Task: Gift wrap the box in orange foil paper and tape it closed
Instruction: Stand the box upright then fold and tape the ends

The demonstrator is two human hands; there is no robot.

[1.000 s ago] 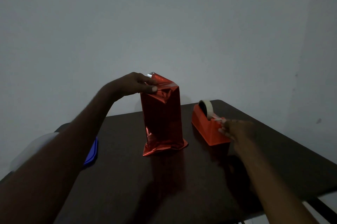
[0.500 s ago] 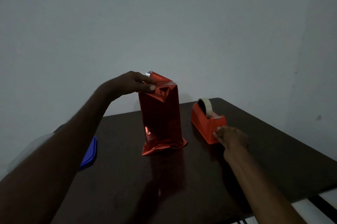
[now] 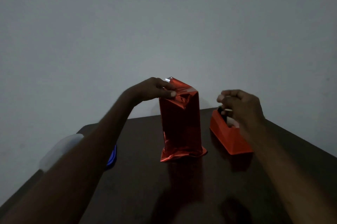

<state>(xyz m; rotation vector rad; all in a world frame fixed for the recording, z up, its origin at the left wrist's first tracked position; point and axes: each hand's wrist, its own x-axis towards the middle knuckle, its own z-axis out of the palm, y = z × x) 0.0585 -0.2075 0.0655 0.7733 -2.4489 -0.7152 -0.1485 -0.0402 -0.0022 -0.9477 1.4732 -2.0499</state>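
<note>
So the left hand (image 3: 155,89) is pinching the folded top of the wrapped box (image 3: 180,123), which stands upright on the table (image 3: 145,187). Right of that grip sits the tape dispenser (image 3: 229,138), near the box but not touching. The right hand (image 3: 240,105) hangs just above the dispenser. Left of the grip and lower, a lid (image 3: 112,156) lies behind the forearm.

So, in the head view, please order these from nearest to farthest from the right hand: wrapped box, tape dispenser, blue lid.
From the right hand:
1. Tape dispenser, directly beneath it.
2. Wrapped box, at centre, to its left.
3. Blue lid, far left, behind the left forearm.
</note>
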